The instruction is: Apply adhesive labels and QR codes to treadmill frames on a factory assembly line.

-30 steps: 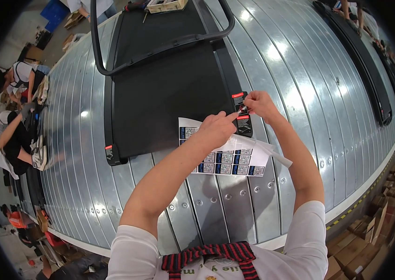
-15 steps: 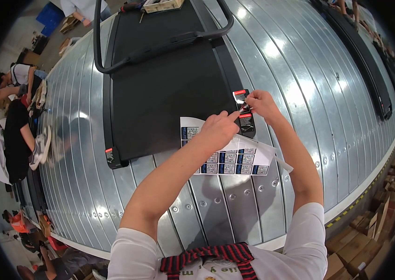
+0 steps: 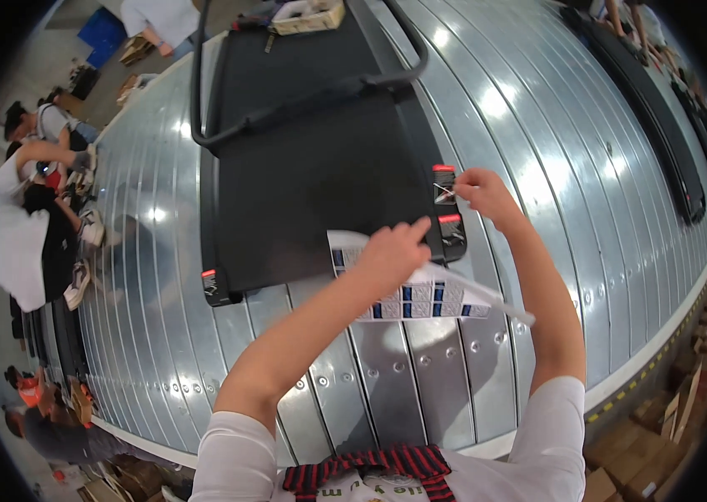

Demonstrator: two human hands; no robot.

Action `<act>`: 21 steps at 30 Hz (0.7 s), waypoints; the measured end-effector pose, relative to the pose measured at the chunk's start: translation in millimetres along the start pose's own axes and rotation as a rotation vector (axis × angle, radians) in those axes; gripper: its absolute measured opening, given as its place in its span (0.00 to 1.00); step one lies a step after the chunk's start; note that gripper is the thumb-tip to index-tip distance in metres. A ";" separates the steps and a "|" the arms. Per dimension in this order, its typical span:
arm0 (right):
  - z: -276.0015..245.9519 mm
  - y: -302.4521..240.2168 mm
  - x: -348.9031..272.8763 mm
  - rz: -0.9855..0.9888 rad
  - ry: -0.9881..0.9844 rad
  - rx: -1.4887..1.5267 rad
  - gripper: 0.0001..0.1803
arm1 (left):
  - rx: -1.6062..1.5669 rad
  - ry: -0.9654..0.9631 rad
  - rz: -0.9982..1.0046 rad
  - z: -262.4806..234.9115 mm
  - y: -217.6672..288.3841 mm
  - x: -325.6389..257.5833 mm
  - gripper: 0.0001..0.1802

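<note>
A black treadmill (image 3: 311, 180) lies on the metal slatted table, its near right end cap bearing two black labels with red tops. My right hand (image 3: 487, 197) is closed in a pinch at the right edge of the upper label (image 3: 444, 181). My left hand (image 3: 395, 253) is just left of the lower label (image 3: 450, 227), index finger stretched toward it. Beneath that hand a white sheet of blue-and-white stickers (image 3: 420, 303) spreads out, seemingly gripped by its folded fingers, which are partly hidden. A curled strip of the sheet (image 3: 500, 308) sticks out to the right.
The treadmill's black handrail frame (image 3: 311, 102) arches over its belt. A tray of small parts (image 3: 307, 17) and tools rest at its far end. More long black machines (image 3: 638, 109) lie at the right. Co-workers (image 3: 23, 226) sit at the left; cardboard (image 3: 646, 443) piles up below right.
My left fingertips have drawn back slightly from the labels. My right hand stays pinched beside the upper label. The whole view has shifted a little.
</note>
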State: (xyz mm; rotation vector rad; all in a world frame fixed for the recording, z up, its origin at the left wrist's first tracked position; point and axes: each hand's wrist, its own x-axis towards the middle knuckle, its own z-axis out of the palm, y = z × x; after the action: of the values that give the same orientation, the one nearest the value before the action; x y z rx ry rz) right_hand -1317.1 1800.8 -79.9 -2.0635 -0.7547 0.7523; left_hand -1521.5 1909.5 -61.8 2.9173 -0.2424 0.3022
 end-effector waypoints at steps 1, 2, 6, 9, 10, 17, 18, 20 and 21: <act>-0.6 14.8 -0.6 -0.254 0.250 -0.143 0.18 | -0.081 0.039 -0.034 -3.3 12.8 -8.5 0.04; 2.0 0.8 -6.7 -0.279 0.254 -0.138 0.18 | -0.082 -0.105 -0.027 -20.0 22.0 -27.7 0.05; 31.7 -83.4 -27.2 -0.469 0.351 -0.196 0.36 | -0.240 -0.198 -0.069 -84.9 56.1 -131.4 0.10; 65.9 -123.4 -26.0 -0.773 0.260 -0.401 0.41 | -0.282 -0.288 -0.211 -108.6 75.7 -185.0 0.11; 76.5 -130.4 -20.5 -0.822 0.248 -0.469 0.43 | -0.276 -0.280 -0.217 -112.2 80.3 -197.7 0.11; 142.5 -140.7 -31.5 -0.614 -0.114 -0.471 0.50 | -0.409 -0.088 -0.581 -124.6 115.6 -290.3 0.09; 149.5 -141.0 -49.1 -0.534 -0.194 -0.414 0.50 | -0.413 -0.120 -0.637 -123.7 118.8 -304.7 0.09; 166.2 -131.0 -79.5 -0.580 -0.187 -0.431 0.50 | -0.427 -0.024 -0.675 -120.5 126.4 -331.1 0.08; 171.6 -126.8 -96.6 -0.608 -0.156 -0.439 0.51 | -0.426 -0.001 -0.672 -120.9 131.9 -340.6 0.08</act>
State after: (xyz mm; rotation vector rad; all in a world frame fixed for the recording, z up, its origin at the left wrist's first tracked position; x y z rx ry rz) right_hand -1534.9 1876.0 -38.2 -1.9779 -1.6577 0.4220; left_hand -1896.8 1855.8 3.6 2.3955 0.5912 0.1158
